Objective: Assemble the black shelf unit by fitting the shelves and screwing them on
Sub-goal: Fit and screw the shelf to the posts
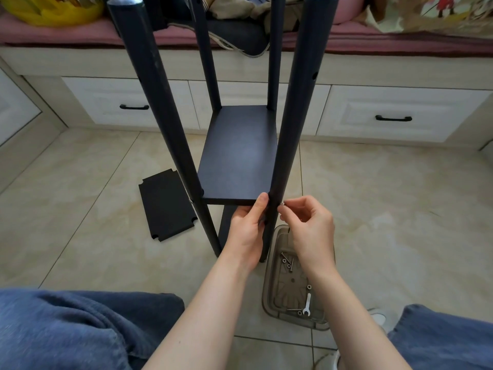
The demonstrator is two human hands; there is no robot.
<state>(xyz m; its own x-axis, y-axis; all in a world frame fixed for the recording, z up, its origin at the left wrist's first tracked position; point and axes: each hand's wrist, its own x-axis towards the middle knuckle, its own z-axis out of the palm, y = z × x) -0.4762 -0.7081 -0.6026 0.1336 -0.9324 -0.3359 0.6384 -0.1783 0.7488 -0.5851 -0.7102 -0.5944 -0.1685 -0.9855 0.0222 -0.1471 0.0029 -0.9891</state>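
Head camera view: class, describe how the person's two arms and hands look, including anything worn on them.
The left forearm and right forearm are bare right to the frame edge, with no sleeve in sight. The left hand and right hand wear no gloves, and no ring, watch or bracelet shows. The visible nails look short.
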